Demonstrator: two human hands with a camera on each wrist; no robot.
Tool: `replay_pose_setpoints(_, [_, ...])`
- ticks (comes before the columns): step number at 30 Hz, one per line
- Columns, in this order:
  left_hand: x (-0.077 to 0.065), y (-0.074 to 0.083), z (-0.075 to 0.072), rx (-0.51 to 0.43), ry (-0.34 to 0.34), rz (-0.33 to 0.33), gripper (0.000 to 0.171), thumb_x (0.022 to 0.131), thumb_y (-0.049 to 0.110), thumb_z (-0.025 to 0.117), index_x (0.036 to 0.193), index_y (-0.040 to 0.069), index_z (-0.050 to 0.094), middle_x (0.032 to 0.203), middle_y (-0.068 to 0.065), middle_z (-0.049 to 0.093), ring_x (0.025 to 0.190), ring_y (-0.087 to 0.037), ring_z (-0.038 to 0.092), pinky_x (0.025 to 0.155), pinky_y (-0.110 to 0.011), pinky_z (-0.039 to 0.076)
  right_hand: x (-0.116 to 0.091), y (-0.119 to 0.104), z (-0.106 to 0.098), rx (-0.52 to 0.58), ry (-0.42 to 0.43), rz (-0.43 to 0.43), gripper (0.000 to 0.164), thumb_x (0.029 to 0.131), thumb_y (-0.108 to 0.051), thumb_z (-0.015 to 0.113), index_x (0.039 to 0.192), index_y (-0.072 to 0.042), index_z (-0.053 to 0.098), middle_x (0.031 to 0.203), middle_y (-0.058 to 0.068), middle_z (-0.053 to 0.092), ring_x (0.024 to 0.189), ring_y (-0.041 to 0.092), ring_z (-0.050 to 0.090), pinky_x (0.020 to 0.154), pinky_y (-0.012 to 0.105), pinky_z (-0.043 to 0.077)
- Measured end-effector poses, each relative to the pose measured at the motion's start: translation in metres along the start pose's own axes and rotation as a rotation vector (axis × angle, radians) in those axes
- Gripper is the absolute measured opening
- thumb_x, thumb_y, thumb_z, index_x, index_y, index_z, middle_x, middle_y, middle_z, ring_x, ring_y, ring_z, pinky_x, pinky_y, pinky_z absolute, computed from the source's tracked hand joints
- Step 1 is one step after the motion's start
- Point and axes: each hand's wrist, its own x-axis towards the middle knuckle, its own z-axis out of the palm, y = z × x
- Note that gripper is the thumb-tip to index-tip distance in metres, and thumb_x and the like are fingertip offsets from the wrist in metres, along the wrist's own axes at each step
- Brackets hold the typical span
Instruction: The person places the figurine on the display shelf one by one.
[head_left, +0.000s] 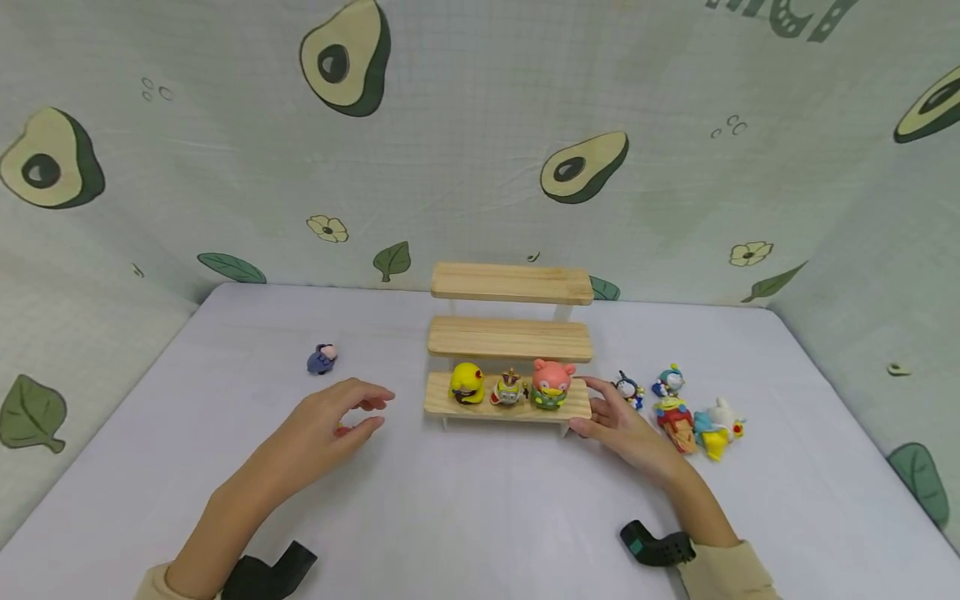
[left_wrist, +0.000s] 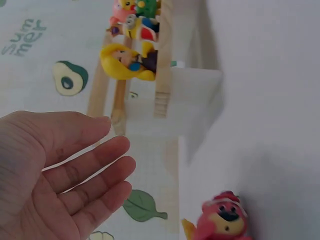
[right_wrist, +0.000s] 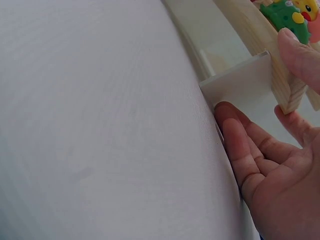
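Observation:
A three-tier wooden display shelf [head_left: 510, 337] with pale supports stands at the table's middle. Along its lowest board sit a yellow-haired figurine [head_left: 467, 385], a crowned figurine [head_left: 507, 390] and a pink figurine [head_left: 552, 385]. My right hand [head_left: 626, 429] grips the right end of that board; in the right wrist view the thumb [right_wrist: 301, 59] lies on its front edge and a finger behind it. Left of the shelf, my left hand [head_left: 322, 429] hovers with relaxed, parted fingers and nothing in them. A pink bear figurine [left_wrist: 223, 217] is near it, almost wholly hidden by the hand in the head view.
A small blue figurine [head_left: 322, 359] lies at the back left. Right of the shelf are several figurines: a dark blue and white one [head_left: 628, 390], a blue one [head_left: 669, 381], a red one [head_left: 677, 425] and a white one [head_left: 720, 427]. A patterned cloth hangs behind.

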Motion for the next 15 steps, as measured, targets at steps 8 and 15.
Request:
replay_pose_setpoints(8, [-0.029, -0.024, -0.002, 0.228, 0.057, 0.001, 0.031, 0.075, 0.008, 0.076, 0.104, 0.015, 0.066, 0.094, 0.007, 0.058, 0.089, -0.01, 0.048, 0.071, -0.028, 0.049, 0.0, 0.0, 0.002, -0.001, -0.002, -0.005, 0.074, 0.091, -0.025, 0.061, 0.146, -0.012, 0.014, 0.138, 0.023, 0.041, 0.114, 0.023, 0.051, 0.088, 0.023, 0.046])
replay_pose_setpoints(15, [-0.045, -0.042, -0.002, 0.287, 0.031, -0.091, 0.038, 0.072, 0.009, 0.077, 0.108, 0.012, 0.065, 0.101, 0.002, 0.056, 0.094, -0.018, 0.049, 0.074, -0.036, 0.051, -0.001, 0.0, 0.001, -0.008, 0.006, -0.009, 0.074, 0.091, -0.026, 0.061, 0.146, -0.012, 0.014, 0.139, 0.024, 0.04, 0.116, 0.024, 0.05, 0.089, 0.024, 0.046])
